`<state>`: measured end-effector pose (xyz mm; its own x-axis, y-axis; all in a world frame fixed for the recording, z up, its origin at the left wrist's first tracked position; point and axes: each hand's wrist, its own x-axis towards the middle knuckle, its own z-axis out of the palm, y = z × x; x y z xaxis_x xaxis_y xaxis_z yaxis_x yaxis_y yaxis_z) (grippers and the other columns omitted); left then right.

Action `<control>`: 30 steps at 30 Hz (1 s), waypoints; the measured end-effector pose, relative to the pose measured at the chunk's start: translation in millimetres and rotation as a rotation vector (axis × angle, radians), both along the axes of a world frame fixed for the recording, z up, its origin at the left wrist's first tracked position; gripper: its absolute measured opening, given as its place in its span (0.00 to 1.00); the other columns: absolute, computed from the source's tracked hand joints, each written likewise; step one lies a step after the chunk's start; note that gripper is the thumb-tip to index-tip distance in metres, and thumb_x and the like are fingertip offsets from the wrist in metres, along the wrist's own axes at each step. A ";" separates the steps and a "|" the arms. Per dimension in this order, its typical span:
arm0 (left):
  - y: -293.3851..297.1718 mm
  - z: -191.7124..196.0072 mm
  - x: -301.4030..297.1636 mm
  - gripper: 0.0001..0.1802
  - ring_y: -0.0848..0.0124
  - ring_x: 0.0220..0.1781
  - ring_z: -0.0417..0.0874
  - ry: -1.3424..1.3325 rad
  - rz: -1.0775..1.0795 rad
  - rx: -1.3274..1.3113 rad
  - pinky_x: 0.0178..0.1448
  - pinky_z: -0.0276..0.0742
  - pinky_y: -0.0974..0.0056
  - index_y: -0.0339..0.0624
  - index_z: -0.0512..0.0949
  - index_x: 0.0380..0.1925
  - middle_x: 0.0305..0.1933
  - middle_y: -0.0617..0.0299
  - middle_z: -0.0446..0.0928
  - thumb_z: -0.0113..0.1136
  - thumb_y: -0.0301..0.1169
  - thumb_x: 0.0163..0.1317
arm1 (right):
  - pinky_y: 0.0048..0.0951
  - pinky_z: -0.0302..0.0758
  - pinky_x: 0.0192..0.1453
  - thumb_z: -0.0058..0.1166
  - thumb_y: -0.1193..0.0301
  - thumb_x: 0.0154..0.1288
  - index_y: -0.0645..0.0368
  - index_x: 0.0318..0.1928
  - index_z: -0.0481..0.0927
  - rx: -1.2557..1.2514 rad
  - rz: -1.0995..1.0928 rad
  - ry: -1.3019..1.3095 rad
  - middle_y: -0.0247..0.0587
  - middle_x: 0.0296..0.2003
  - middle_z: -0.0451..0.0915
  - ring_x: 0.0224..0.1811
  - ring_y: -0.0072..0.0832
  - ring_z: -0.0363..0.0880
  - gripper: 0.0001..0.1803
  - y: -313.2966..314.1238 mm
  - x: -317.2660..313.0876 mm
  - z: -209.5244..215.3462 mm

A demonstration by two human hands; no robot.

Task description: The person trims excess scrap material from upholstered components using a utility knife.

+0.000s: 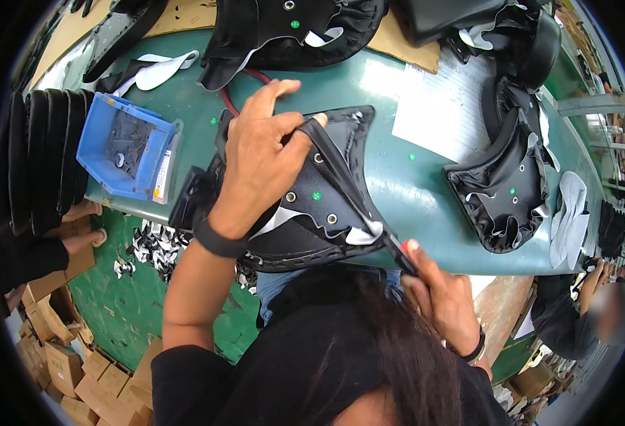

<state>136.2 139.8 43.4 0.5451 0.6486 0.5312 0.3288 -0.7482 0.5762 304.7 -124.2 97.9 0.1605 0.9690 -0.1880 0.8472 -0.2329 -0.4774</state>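
A black upholstered panel (341, 128) lies back side up at the bench edge in front of me, showing metal eyelets, a green sticker and white fabric lining. My left hand (262, 149) is closed, pinching the end of a black trim strip (341, 167) above the panel. The strip stretches tight toward the panel's lower right corner. At that corner my right hand (440, 298) grips a slim black cutter (401, 254) with a red spot by the thumb. Its tip meets the strip and lining; my fingers hide part of the handle.
A blue bin (92, 160) of small metal pieces stands left, beside stacked black pads (42, 156). Other black covers (504, 192) and paper sheets (436, 110) lie on the green bench (397, 192). Scraps (156, 245) and cartons (103, 383) cover floor areas. Other people are at both sides.
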 end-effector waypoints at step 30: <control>-25.6 62.2 -79.9 0.03 0.79 0.33 0.71 -1.064 -0.109 -0.739 0.38 0.65 0.71 0.42 0.74 0.33 0.32 0.66 0.71 0.52 0.27 0.65 | 0.36 0.77 0.33 0.56 0.67 0.68 0.60 0.61 0.66 0.013 -0.442 0.401 0.52 0.31 0.81 0.29 0.43 0.82 0.24 -5.2 -18.0 -21.5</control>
